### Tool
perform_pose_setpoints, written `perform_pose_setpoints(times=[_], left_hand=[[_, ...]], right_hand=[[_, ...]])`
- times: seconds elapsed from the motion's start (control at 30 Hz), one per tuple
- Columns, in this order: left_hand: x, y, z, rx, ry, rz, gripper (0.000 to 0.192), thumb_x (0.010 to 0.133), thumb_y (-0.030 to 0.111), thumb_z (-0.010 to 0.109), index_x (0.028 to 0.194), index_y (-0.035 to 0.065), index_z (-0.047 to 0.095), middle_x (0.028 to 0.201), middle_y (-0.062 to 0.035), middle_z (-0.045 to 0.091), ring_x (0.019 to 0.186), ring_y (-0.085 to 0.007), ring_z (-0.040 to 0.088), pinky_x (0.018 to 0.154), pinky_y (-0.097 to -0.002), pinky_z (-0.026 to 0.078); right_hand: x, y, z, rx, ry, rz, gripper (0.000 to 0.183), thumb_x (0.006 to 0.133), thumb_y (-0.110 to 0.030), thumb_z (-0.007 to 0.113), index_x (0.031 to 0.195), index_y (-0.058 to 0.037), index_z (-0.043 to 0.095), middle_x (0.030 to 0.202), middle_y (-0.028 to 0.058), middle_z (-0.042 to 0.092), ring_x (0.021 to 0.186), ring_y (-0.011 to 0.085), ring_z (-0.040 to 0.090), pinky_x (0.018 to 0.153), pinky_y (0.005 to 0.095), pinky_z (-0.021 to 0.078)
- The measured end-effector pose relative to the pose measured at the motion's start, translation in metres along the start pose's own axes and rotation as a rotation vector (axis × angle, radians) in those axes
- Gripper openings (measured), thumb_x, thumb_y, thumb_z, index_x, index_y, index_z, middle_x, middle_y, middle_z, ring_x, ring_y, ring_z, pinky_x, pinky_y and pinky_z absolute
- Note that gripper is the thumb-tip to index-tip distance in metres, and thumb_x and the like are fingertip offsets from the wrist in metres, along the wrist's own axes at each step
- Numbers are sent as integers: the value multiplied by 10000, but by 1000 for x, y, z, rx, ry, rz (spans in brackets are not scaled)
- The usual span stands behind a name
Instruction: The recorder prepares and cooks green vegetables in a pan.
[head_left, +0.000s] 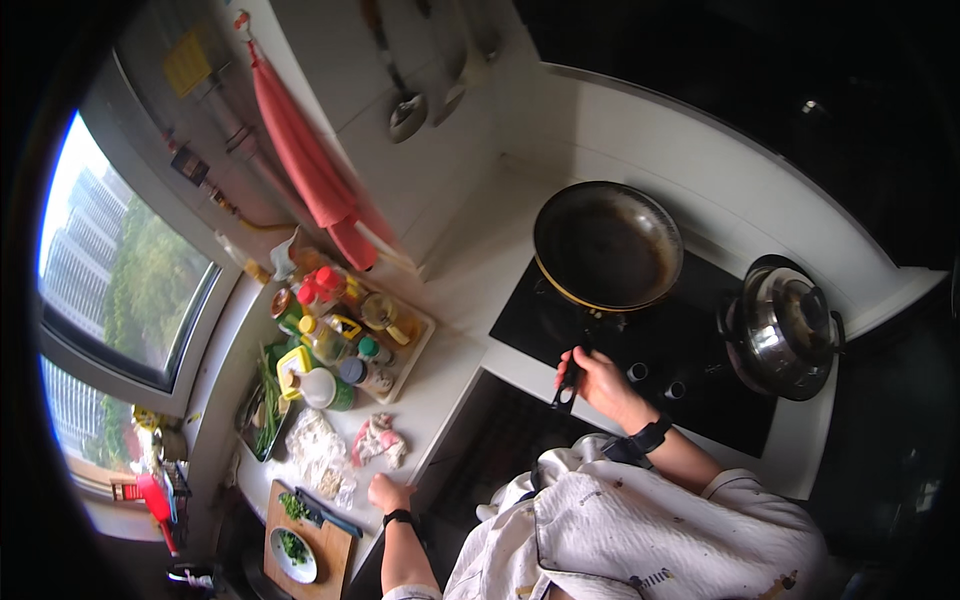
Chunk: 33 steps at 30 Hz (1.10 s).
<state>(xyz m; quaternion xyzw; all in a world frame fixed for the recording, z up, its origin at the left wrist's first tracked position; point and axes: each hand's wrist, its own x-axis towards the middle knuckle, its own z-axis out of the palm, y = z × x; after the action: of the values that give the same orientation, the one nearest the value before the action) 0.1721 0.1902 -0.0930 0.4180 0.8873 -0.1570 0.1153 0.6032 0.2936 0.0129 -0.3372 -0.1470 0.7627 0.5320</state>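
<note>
My right hand (598, 381) grips the black handle of a deep frying pan (609, 244). Inside, the pan has a dark, worn surface with brownish marks and no food that I can make out. It is over the left part of a black glass cooktop (694, 352), tilted in view; whether its base touches the cooktop is hidden. My left hand (391, 493) is at the counter's front edge, fingers curled and partly hidden. Closest to it are a crumpled red-and-white cloth (379, 441), a clear plastic bag (319, 442) and a wooden cutting board (330, 555).
A lidded metal pot (787, 330) stands on the cooktop's right side. Bottles and jars crowd a tray (420, 337). On the board are a knife (328, 513), chopped greens (295, 506) and a white bowl (302, 568) of greens. A metal tray (264, 424) contains green stalks.
</note>
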Motion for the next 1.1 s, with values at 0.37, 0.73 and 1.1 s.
perform_pose_setpoints(times=[0.37, 0.73, 1.1], left_hand=[[-3, -1, -1, 37, 5, 35, 587, 422, 357, 892, 854, 33, 660, 897, -120, 676, 827, -247, 671, 699, -333, 546], [-5, 1, -2, 10, 24, 62, 607, 415, 367, 892, 858, 26, 657, 887, -123, 677, 817, -259, 672, 691, -347, 548], [-4, 0, 0, -11, 28, 39, 659, 395, 393, 893, 866, -4, 660, 895, -173, 673, 822, -296, 665, 696, -383, 543]], right_hand=[[-8, -2, 5, -126, 62, -33, 244, 935, -277, 517, 938, -32, 526, 899, 128, 631, 865, 230, 646, 804, 358, 532], [-8, -6, 9, -124, 75, -23, 230, 920, -258, 553, 911, -43, 472, 943, 177, 632, 877, 240, 649, 733, 335, 529], [-2, 13, 7, 75, 81, -94, 320, 951, -342, 459, 938, -28, 521, 755, 104, 588, 708, 252, 611, 609, 352, 489]])
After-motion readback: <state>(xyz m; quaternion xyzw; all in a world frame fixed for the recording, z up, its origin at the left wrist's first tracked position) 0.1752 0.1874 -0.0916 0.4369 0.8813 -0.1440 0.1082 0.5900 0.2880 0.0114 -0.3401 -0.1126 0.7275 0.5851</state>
